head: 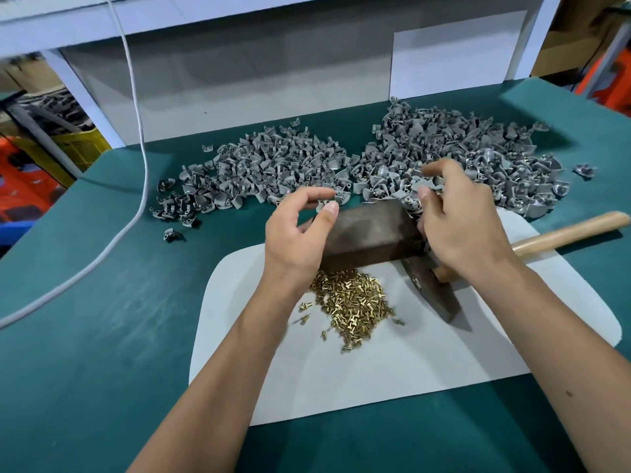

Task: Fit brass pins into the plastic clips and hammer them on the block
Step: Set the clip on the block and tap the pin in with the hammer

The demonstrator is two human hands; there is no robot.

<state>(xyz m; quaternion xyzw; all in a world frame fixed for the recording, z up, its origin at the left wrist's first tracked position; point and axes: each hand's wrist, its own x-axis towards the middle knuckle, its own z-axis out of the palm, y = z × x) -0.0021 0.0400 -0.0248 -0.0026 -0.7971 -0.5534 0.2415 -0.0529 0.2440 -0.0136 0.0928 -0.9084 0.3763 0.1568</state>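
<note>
Two bare forearms are seen reaching forward over a white sheet laid on the green table. Brass pins are heaped on the sheet, just in front of a dark block set at its far edge. The left hand is held over the block's left end with thumb and forefinger curved toward each other; whether anything is pinched between them cannot be told. The right hand is held over the block's right end, fingers curled round grey clips at the near edge of the right clip pile. A second clip pile is spread to the left. A hammer is laid beside the block, partly hidden under the right wrist, its wooden handle pointing right. A white cable is draped across the table on the left
</note>
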